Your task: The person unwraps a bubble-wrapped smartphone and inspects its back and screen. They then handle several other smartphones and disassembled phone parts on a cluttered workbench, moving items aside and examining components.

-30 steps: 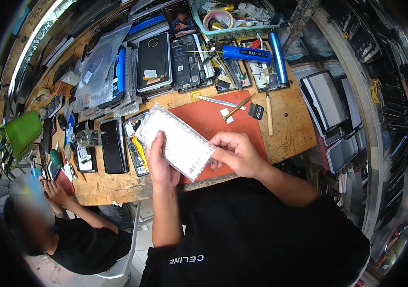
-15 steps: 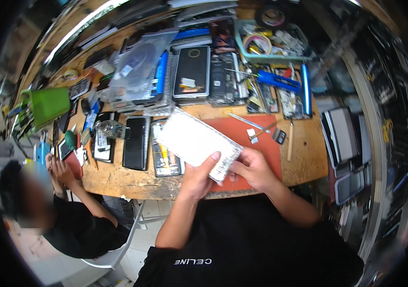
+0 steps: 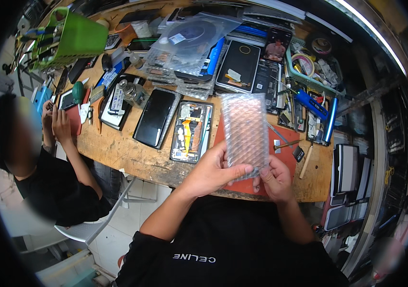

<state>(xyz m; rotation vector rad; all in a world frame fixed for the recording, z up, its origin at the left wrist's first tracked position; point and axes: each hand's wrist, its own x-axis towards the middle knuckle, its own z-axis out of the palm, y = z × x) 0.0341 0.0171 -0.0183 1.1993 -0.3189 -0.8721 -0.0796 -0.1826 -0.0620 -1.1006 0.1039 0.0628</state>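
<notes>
A flat, phone-sized bubble-wrap packet (image 3: 246, 129) is held up above the red mat (image 3: 285, 165), its long sides nearly upright in the picture. A pinkish-brown surface shows through the bubbles; what lies inside I cannot make out. My left hand (image 3: 216, 170) is closed on the lower left, with its thumb lying across the front. At the lower right corner, my right hand (image 3: 277, 181) pinches the wrap between thumb and fingers. Left of the packet lies an opened phone (image 3: 192, 131) with its inner parts bare, and beside it a black-screened phone (image 3: 156, 117).
Stacked phone parts and plastic bags (image 3: 194, 36) cover the back. A blue electric screwdriver (image 3: 311, 104), a brush (image 3: 288, 145) and a wooden stick (image 3: 305, 161) lie to the right. A green basket (image 3: 82, 40) stands far left, near a co-worker's hands (image 3: 60, 123).
The packet has turned from slanted to nearly upright, and its bright white face now looks pinkish-brown. Both hands have shifted right in the picture. The head view has swung left.
</notes>
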